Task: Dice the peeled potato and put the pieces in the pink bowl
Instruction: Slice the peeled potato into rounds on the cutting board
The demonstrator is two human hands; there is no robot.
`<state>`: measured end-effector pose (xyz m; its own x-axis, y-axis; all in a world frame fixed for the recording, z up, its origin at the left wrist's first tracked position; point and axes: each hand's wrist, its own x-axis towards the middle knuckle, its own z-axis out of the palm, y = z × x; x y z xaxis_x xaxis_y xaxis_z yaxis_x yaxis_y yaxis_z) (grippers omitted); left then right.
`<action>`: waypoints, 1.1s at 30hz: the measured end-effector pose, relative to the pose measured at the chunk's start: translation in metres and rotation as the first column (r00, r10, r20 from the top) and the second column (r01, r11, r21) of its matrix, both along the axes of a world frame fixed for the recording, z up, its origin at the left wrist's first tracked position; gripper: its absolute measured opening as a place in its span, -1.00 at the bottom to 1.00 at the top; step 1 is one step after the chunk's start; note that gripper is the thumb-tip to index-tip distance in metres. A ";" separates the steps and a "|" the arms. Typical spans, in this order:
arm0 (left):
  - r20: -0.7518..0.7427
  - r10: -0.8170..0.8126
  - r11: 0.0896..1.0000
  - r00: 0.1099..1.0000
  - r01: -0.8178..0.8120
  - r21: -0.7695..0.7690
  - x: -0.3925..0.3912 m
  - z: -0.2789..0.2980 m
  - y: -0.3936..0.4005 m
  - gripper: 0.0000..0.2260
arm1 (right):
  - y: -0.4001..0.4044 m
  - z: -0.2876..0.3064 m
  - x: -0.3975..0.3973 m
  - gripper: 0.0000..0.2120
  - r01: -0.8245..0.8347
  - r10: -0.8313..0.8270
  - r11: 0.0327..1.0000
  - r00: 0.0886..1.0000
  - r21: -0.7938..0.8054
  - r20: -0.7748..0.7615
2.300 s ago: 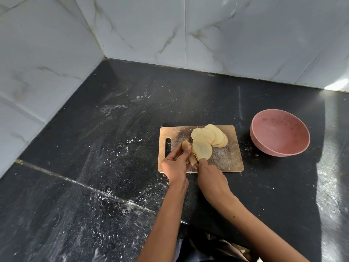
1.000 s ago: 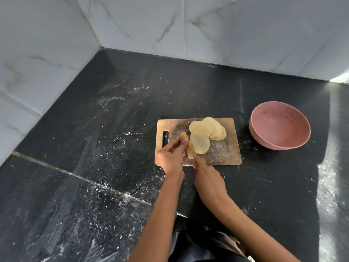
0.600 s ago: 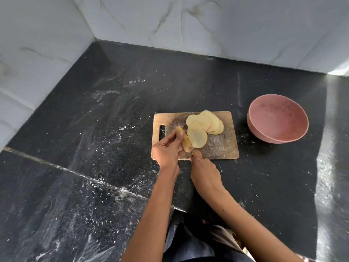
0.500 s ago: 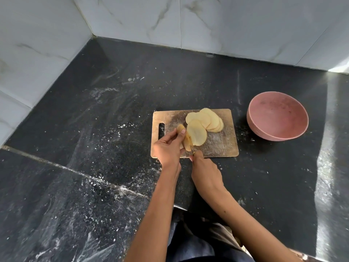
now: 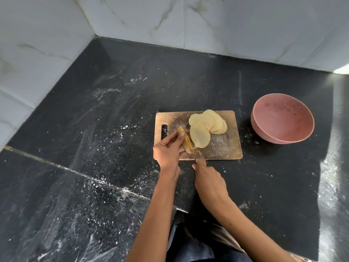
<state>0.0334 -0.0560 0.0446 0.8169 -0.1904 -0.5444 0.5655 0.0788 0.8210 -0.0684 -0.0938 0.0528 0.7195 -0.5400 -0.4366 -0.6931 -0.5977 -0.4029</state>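
Potato [image 5: 186,141] pinched upright by left hand [image 5: 167,151].

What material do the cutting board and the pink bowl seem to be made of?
Cutting board: probably wood or bamboo; tan, matte, with pale scuffs and knife marks.
Pink bowl: probably plastic or melamine, perhaps matte ceramic; even dusty pink, dull finish, thin rim. The look cannot settle it.

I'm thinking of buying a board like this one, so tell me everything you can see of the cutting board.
The board is a small, tan rectangle with rounded corners, wood by its look, scratched and dusted white. A slot handle is cut through its left end. It lies flat on the black counter, left of the pink bowl and apart from it. Potato slices lie fanned on it. The left hand holds a potato end on it beside a knife blade.
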 end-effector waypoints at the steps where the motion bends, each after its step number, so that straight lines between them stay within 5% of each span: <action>1: 0.004 -0.007 1.000 1.000 0.007 0.000 -0.001 0.000 0.000 -0.75 | 0.000 0.001 -0.003 -0.82 0.013 -0.013 1.000 1.000 0.009 -0.007; 17: 0.047 -0.057 0.998 0.997 0.056 0.028 -0.003 -0.004 -0.002 -0.71 | -0.009 -0.007 0.021 -0.86 0.035 -0.035 0.999 0.999 0.001 -0.018; 23: 0.035 -0.153 0.988 0.988 0.152 0.030 -0.008 -0.002 -0.003 -0.47 | -0.014 -0.003 0.019 -0.84 0.066 -0.066 0.998 0.998 0.022 -0.010; 33: 0.139 -0.084 0.991 0.987 0.068 0.116 -0.015 -0.012 -0.013 -0.48 | -0.013 -0.005 -0.006 -0.72 0.107 -0.107 0.992 0.994 0.067 -0.005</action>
